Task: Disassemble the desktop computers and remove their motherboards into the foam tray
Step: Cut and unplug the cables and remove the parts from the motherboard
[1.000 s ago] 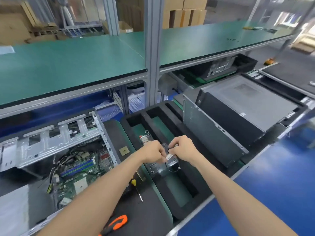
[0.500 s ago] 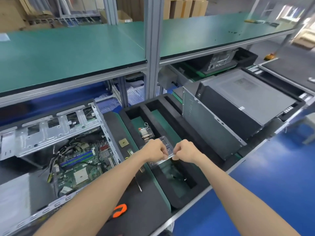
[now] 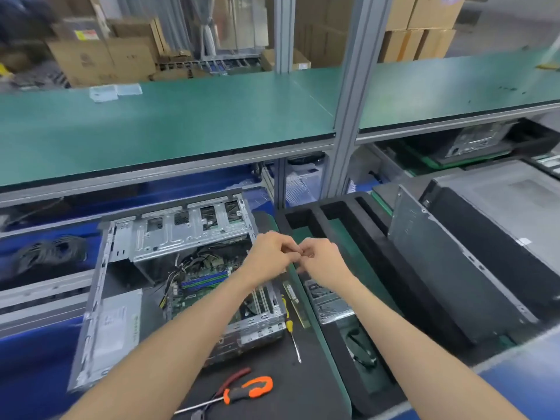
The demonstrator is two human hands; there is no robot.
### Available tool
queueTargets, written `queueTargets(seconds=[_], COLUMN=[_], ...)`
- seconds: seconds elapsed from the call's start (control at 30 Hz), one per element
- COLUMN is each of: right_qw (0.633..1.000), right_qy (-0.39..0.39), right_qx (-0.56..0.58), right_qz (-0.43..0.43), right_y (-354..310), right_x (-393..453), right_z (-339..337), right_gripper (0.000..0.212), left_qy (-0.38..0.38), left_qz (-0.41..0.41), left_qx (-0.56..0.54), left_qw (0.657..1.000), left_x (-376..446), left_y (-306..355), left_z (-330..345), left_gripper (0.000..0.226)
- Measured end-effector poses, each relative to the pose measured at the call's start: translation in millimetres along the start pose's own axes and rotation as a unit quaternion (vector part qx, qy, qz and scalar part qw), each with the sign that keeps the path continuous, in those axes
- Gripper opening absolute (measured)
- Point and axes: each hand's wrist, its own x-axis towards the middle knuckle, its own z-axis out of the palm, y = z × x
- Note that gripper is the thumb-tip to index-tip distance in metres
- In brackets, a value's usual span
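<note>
Both hands meet fingertip to fingertip, left hand [image 3: 270, 253] and right hand [image 3: 321, 259] curled, pinching something too small to identify; case [image 3: 169, 268] below-left, tray [image 3: 360, 225] right.

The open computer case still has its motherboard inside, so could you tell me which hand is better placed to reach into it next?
Probably the left hand: it is beside the open case, nearer the motherboard. The right hand sits toward the foam tray.

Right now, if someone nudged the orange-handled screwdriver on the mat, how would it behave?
The orange-handled screwdriver lies flat on the black mat, so tipping seems unlikely. Its round shaft might let it roll slightly. It looks rigid and probably handle-heavy.
</note>
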Motion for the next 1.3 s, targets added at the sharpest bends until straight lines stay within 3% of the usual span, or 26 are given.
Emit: queueTargets(seconds=[0.23,0.4,0.5,0.63,0.83,0.93,1.0,1.07,1.13,1.2,1.3], right_qw=[0.996,0.993,0.992,0.992,0.992,0.991,0.989,0.988,0.988,0.987,0.986], right_qy=[0.0,-0.025,-0.031,-0.03,-0.033,-0.021,-0.017,-0.018,-0.02,-0.025,-0.029], right_qx=[-0.007,-0.041,-0.045,-0.041,-0.038,-0.049,-0.063,-0.07,-0.074,-0.082,-0.092], right_qz=[-0.09,-0.107,-0.116,-0.115,-0.12,-0.125,-0.133,-0.135,-0.134,-0.134,-0.139], right_y=[-41,-50,-50,-49,-46,-46,-47,-47,-48,-48,-49], right_x=[13,14,15,16,16,16,16,16,16,17,18], right_z=[51,76,82,82,82,84,86,87,89,90,92], right_gripper=[0.012,0.014,0.015,0.015,0.017,0.017,0.018,0.018,0.018,0.018,0.019], left_qy=[0.107,0.05,0.003,-0.077,-0.105,-0.103,-0.099,-0.128,-0.165,-0.2,-0.197], left_qz=[-0.097,-0.191,-0.244,-0.287,-0.276,-0.282,-0.255,-0.213,-0.177,-0.161,-0.149], left_qx=[-0.023,0.04,0.045,-0.053,-0.202,-0.221,-0.18,-0.063,0.087,0.205,0.295], left_qw=[0.989,0.98,0.969,0.954,0.934,0.928,0.945,0.967,0.966,0.945,0.923], left_x=[-37,-52,-50,-43,-51,-57,-59,-59,-60,-58,-54], left_y=[-61,-96,-105,-109,-112,-115,-119,-123,-125,-131,-140], left_z=[-58,-53,-37,-25,-30,-31,-33,-37,-36,-29,-20], left_gripper=[0.009,0.003,0.03,0.033,0.03,0.021,0.009,0.049,0.069,0.065,0.036])
